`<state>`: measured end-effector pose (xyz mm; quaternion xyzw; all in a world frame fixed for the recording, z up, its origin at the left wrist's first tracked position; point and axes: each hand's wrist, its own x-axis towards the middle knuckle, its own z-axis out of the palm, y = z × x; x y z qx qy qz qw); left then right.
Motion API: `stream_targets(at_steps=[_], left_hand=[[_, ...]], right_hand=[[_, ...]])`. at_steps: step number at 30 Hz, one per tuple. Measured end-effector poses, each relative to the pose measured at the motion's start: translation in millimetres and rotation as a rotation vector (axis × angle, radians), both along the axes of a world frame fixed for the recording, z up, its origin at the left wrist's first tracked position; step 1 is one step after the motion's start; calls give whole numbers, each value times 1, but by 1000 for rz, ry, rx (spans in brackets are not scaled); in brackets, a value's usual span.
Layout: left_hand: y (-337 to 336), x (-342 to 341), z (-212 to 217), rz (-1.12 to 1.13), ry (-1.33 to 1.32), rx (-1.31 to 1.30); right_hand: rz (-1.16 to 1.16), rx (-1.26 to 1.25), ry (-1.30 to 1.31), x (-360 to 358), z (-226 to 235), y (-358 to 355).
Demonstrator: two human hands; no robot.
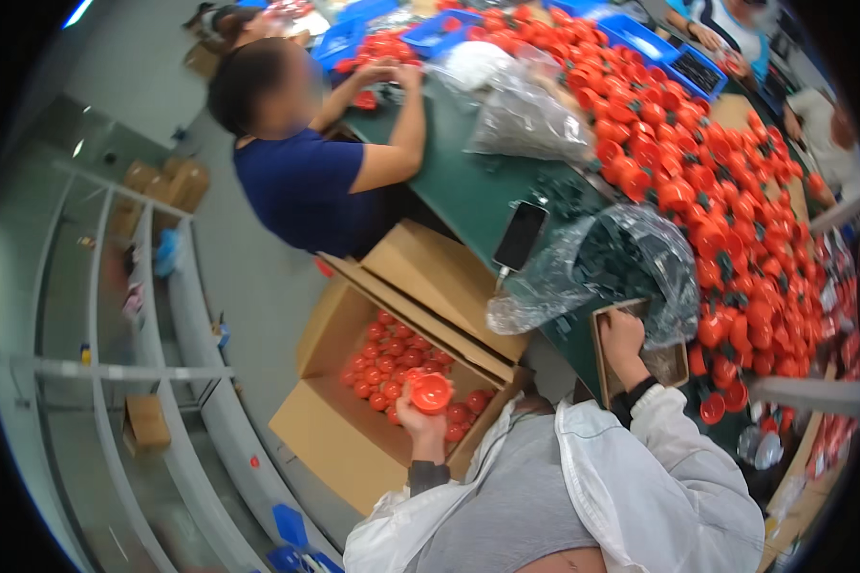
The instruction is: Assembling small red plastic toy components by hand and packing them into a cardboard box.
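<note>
My left hand is closed around an orange-red plastic cup-shaped part, its round hollow facing up. It is above an open cardboard carton that holds many similar orange-red parts. On the green table, my right hand reaches into a small shallow cardboard box. Its fingers are curled, and what they pinch is hidden. Right beside that box lies a clear plastic bag with dark green parts in it.
A large heap of orange-red parts covers the table's right side. A phone with a cable lies on the green table, near a greyish bag. Across the carton, a person in dark blue works; other people are farther off. Metal-framed shelving stands left.
</note>
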<state>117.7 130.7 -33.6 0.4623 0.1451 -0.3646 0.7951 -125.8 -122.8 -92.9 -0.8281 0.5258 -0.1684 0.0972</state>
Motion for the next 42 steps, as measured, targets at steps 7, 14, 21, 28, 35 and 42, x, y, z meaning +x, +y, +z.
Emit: stream_targets(at_steps=[7, 14, 21, 28, 35, 42], left_hand=[[-64, -62, 88, -497, -24, -168], [-96, -89, 71, -680, -309, 19], [-103, -94, 61, -789, -624, 85], [-108, -88, 66, -820, -706, 116], [-111, -85, 67, -811, -706, 142], [-111, -85, 65, -835, -759, 155]], right_hand=[[182, 805, -859, 10, 86, 1], [407, 1303, -972, 36, 158, 32], [451, 947, -816, 37, 153, 32], [456, 891, -774, 41, 154, 30], [414, 886, -788, 47, 154, 28], [431, 838, -843, 50, 146, 33]])
